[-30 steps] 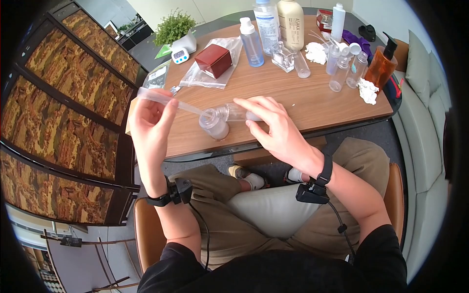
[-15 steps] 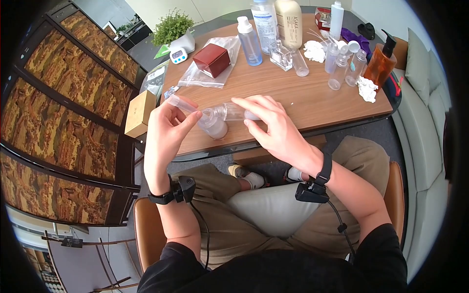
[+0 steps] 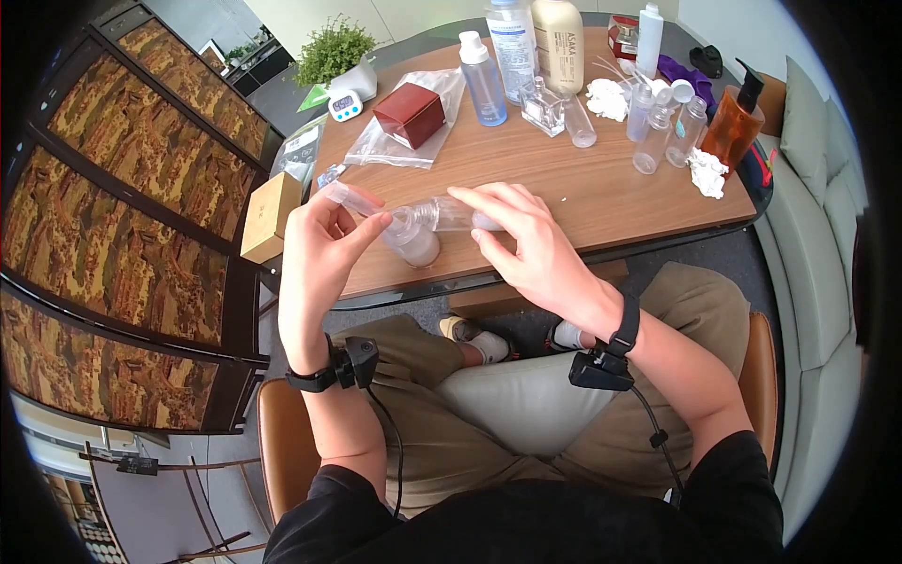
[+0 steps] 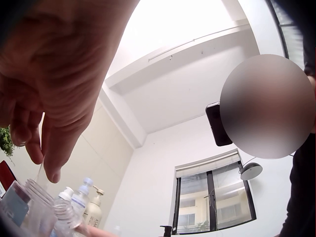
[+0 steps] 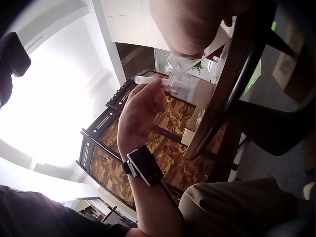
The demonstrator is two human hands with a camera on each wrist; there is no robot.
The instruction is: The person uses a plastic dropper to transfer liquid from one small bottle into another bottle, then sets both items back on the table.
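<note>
A clear plastic dropper (image 3: 351, 198) is pinched by the left hand (image 3: 319, 258), slanting down to the mouth of a clear wide jar (image 3: 413, 246). The jar stands upright near the table's front edge. The right hand (image 3: 540, 249) holds a clear small bottle (image 3: 449, 214) lying level, its neck beside the jar's mouth. In the right wrist view the dropper (image 5: 144, 79) enters the jar (image 5: 191, 90); how deep its tip reaches is unclear. The left wrist view shows the left hand (image 4: 61, 74) above the jar's threaded rim (image 4: 38, 190).
Behind the hands are a dark red box (image 3: 410, 117) on a clear bag, a white timer (image 3: 345, 105) and a potted plant (image 3: 331, 58). Several bottles, an amber pump bottle (image 3: 731, 133) and crumpled tissues (image 3: 707, 175) stand or lie farther right. A tan box (image 3: 271, 217) is at left.
Over the last second the left hand has moved right, closer to the jar, bringing the dropper with it. The tan box has come into fuller view. The right hand and bottle have barely moved.
</note>
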